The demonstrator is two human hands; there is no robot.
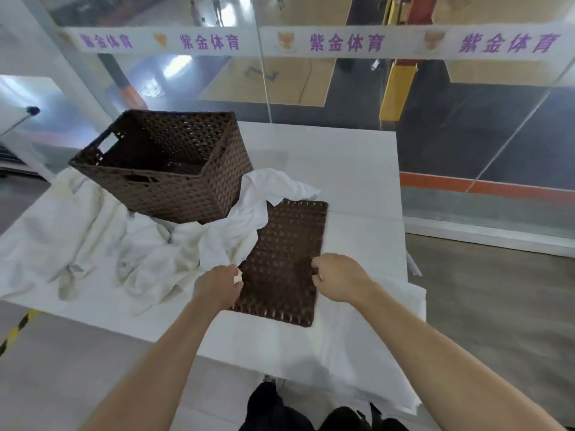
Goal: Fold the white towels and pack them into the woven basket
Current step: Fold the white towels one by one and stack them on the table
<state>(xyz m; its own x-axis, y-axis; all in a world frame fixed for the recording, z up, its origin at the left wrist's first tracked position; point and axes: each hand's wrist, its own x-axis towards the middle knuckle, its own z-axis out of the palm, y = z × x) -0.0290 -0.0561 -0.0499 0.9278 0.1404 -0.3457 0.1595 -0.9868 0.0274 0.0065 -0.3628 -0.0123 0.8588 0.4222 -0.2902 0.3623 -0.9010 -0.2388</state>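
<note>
bare forearms (pixel 174 337); black clothing (pixel 273 409) low between them.

Weave, cloth, matt white top.
Woven basket (pixel 186 194) and flat lid (pixel 289 244): dark brown weave, rough, ribbed, faint sheen on strands. White towels (pixel 93 244): soft cloth, creased, matt. Desk (pixel 351 169): smooth, white, matt.

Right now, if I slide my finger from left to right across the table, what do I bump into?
First the crumpled white towels → woven basket → flat woven lid → bare white table.
</note>
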